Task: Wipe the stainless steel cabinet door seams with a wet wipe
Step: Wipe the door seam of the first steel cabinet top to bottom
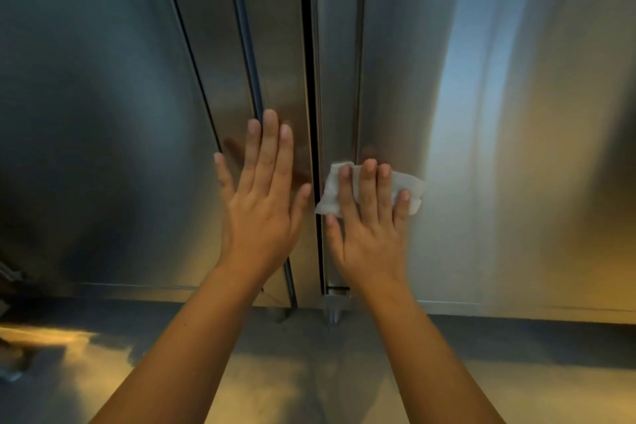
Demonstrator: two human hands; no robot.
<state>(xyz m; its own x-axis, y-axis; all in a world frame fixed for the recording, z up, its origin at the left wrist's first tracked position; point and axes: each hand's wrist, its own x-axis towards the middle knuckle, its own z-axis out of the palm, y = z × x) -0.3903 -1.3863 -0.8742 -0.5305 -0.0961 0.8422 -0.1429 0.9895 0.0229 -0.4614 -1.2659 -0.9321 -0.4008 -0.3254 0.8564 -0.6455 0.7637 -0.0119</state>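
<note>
a wall of brushed stainless steel filled the view, with a dull grey floor [309, 372] along the near edge. two cabinet doors stood side by side, the left door [103, 113] and the right door [516, 113], parted by one dark vertical seam [309, 62]. one wet wipe [411, 184], white, folded and slightly crumpled, lay flat against the right door just right of the seam, its left corner close to the gap. the right hand [370, 234] pressed it to the metal with straight fingers laid over it, the thumb below its left edge. the left hand [265, 203] rested flat on the left door just left of the seam, fingers straight and slightly spread, holding nothing. one short metal foot [333, 311] showed beneath the seam.
</note>
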